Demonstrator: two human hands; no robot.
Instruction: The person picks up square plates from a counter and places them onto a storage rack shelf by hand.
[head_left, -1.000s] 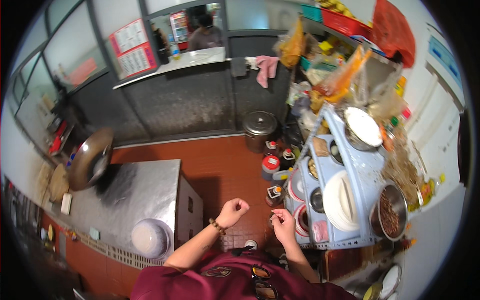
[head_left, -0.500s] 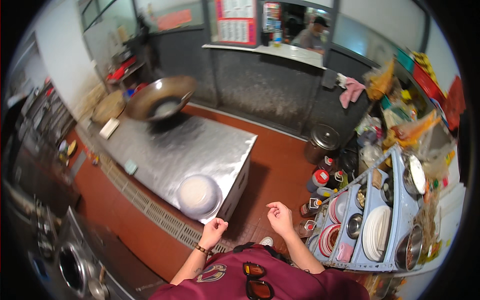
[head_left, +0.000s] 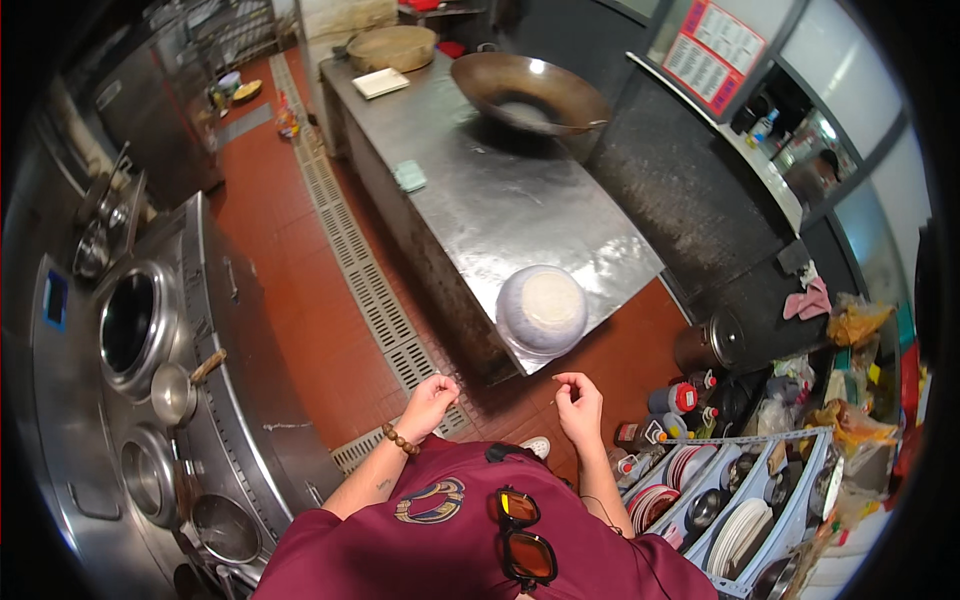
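My left hand [head_left: 430, 404], with a beaded bracelet at the wrist, is in front of me, its fingers curled closed and nothing showing in them. My right hand [head_left: 579, 408] is held up at about the same height, fingers loosely bent, thumb and forefinger apart, no object visible between them. Both hands are clear of any surface. Beyond them, a pale lavender bowl [head_left: 541, 310] stands on the near corner of the steel table [head_left: 480, 222]. A cream disc fills its middle; whether that is its base or its contents, I cannot tell.
A large wok [head_left: 535, 95], white tray [head_left: 381, 83] and green cloth [head_left: 409, 176] lie farther along the table. At left is a steel stove [head_left: 235, 400] with a ladle [head_left: 174, 393]. Bottles [head_left: 683, 398] and a blue plate rack [head_left: 725, 500] stand right. A drain grate [head_left: 360, 275] crosses the red floor.
My view has swung left, so the table and bowl sit farther right and more of the stove shows. Both hands remain raised and apart, with little change in pose.
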